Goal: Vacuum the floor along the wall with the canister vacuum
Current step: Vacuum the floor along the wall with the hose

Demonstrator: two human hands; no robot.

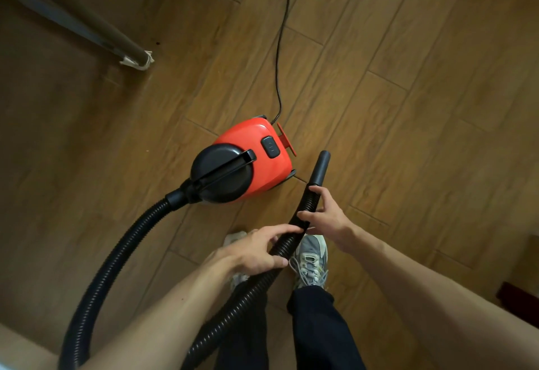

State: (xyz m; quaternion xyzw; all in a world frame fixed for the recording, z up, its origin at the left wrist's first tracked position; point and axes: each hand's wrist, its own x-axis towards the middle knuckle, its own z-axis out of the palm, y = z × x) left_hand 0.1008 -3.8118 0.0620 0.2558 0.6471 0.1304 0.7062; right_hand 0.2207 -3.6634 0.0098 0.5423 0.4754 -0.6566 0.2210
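I see the red vacuum (256, 165) sitting on the wooden floor (408, 78) just ahead of my feet, with its black lid and carry handle (224, 168) facing up. The mark on its dark button (270, 146) is too small for me to read. A thin black cord (282, 48) runs from its back away up the floor. The ribbed black hose (116, 253) leaves the front of the vacuum, loops round to the left and comes back up between my hands. My left hand (256, 251) grips the hose with its fingers curled over it. My right hand (326, 215) pinches it higher up, thumb and fingers round the ribs just below the smooth end tube (320, 168), which points up and away. A grey shoe (310, 261) shows under the hose.
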